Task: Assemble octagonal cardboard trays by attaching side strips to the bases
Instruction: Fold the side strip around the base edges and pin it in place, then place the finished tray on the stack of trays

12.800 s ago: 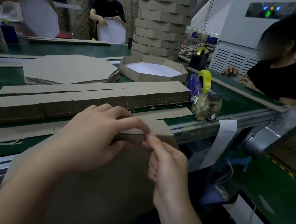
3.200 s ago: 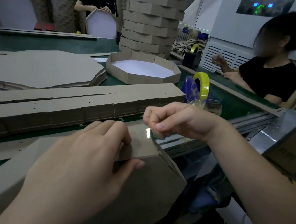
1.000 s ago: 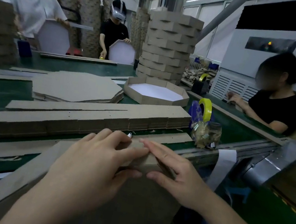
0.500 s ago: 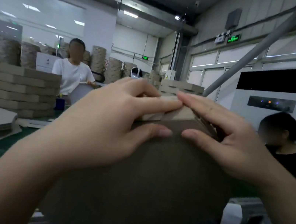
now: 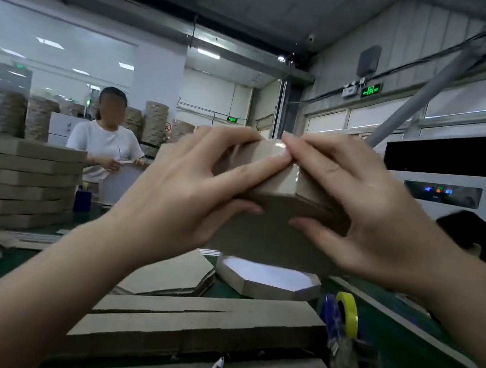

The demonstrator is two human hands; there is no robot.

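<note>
One stack of trays [image 5: 13, 179] far left, one person in white [image 5: 105, 143] behind it. Left hand [image 5: 183, 193] pinches the raised tray [image 5: 258, 237] at a corner, fingers over the side strip [image 5: 277, 183], thumb under. Right hand [image 5: 372, 223] grips the same corner likewise. Below, on the table [image 5: 400, 345]: one pile of flat bases [image 5: 170, 274], one bundle of strips [image 5: 197, 326], one white-lined tray [image 5: 268, 278], one yellow tape roll [image 5: 348, 315].
</note>
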